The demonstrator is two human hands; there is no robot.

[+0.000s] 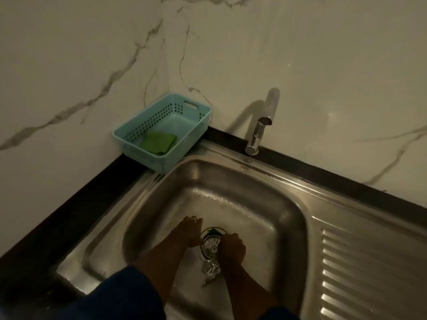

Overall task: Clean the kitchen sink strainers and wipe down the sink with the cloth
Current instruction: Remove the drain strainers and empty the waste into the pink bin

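My left hand (pixel 190 232) lies flat, released, beside the round strainer (pixel 211 244) sitting face-up over the sink (pixel 288 204) drain; my right hand (pixel 231 249) grips its right rim. No writing readable.

Dim, yellowish lighting throughout. The faucet (pixel 258 132) casts a soft shadow up-left on the wall behind it. Faint glare streaks right of the faucet. Soft focus; wide-angle bending at edges.

Single head cam, wide-angle, looking forward and steeply down into the sink (pixel 288 188) from close above. Faces the marble wall (pixel 231 54) corner. Dim light, so probably slightly tilted.
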